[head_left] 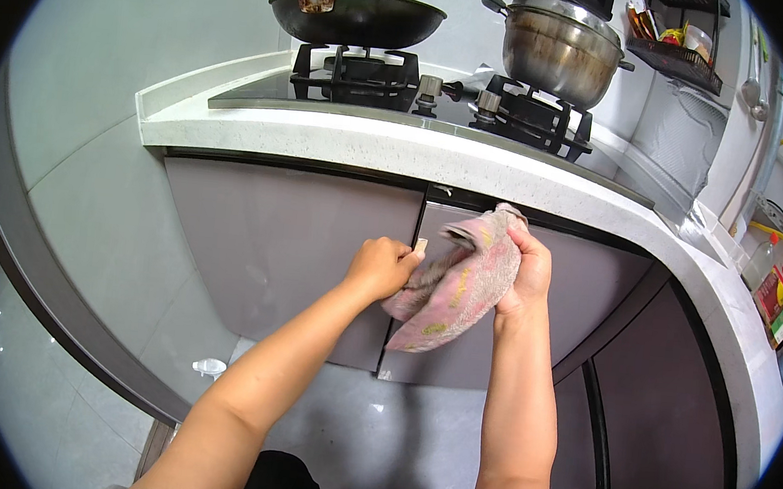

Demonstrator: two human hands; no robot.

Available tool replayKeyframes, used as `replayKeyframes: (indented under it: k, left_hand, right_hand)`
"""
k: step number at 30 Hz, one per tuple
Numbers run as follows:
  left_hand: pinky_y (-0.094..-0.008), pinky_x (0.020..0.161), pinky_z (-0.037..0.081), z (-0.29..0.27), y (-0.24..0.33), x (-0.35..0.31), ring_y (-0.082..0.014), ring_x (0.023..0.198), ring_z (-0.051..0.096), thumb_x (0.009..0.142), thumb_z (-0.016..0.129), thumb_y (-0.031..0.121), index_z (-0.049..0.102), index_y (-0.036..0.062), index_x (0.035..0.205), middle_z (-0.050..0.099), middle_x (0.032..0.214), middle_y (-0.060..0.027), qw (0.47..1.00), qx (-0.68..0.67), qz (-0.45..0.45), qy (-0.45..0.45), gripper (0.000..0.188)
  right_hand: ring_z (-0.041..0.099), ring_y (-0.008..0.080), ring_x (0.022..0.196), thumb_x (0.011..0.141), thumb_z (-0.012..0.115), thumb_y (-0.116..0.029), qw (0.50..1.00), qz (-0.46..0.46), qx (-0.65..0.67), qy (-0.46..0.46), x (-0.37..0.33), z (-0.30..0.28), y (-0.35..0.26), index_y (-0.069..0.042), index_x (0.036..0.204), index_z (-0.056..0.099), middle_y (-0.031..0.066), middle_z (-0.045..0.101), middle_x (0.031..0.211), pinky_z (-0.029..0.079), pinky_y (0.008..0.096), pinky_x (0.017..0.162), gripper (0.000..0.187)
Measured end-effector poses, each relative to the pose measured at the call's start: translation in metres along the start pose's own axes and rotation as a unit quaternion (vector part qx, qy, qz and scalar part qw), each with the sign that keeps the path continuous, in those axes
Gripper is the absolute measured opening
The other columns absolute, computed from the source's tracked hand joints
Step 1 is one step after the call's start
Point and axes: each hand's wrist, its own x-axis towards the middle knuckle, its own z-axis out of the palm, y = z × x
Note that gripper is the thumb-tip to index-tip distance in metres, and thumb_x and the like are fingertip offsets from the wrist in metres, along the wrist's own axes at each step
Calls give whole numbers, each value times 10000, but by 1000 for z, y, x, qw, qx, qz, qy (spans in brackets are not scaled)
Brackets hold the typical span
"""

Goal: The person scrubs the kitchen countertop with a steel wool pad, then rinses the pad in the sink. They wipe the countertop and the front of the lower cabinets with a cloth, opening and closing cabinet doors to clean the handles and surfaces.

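A pink and grey cleaning cloth (462,293) with yellow-green patches hangs in folds in front of the grey cabinet doors (298,246). My right hand (529,270) grips its upper right part, the fingers mostly behind the fabric. My left hand (382,270) is closed at the cloth's left edge, thumb toward the fabric. A small pale piece (420,246) sticks up by the left fingertips; whether it belongs to the cloth I cannot make out. Both hands are just below the white countertop edge (372,146).
Above, a black wok (360,20) with a green handle and a lidded steel pot (559,54) stand on the gas hob (265,94). At the right are a black wall rack (678,60), a bottle (761,261) and packages. A white object (208,367) lies low at the left.
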Motion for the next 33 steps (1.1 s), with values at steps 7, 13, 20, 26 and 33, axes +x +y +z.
replayKeyframes:
  k: [7,13,20,26,33]
  left_hand:
    - [-415,1032,439,-52,24,26,-271,1250,527,932,481,27,452,-25,1359,504,1385,-174,715,-689,-111,43,431]
    - [-484,1172,217,-69,42,35,-296,1345,431,814,444,-67,465,19,1313,503,1363,-139,605,-779,-157,46,507]
    - [-484,1103,385,-91,65,-11,-373,1248,497,850,461,-117,379,-22,1296,521,1227,-200,604,-759,-224,93,463]
    - [-400,904,565,-116,63,-57,-287,994,653,994,539,104,544,-36,973,609,984,-174,681,-701,-207,51,141]
    - [-262,682,613,-151,58,-97,-210,799,705,993,555,132,555,-6,915,664,873,-155,728,-656,-198,-8,159]
  right_hand:
    - [636,313,885,859,461,-53,999,25,-22,26,-25,21,1,-47,1241,500,153,614,1036,555,469,772,384]
    - [636,321,871,867,463,-59,999,27,-33,21,-20,19,2,-53,1207,519,151,617,1005,552,473,786,344]
    - [641,327,861,875,467,-62,998,10,-35,44,-15,20,4,-53,1151,539,154,623,986,552,477,790,286]
    - [631,306,899,845,495,-47,995,5,-85,50,5,10,6,-46,1216,525,139,612,1034,547,460,802,372]
    - [615,282,926,852,509,-45,991,-25,-113,61,22,5,16,-39,1275,512,126,604,1073,537,429,820,423]
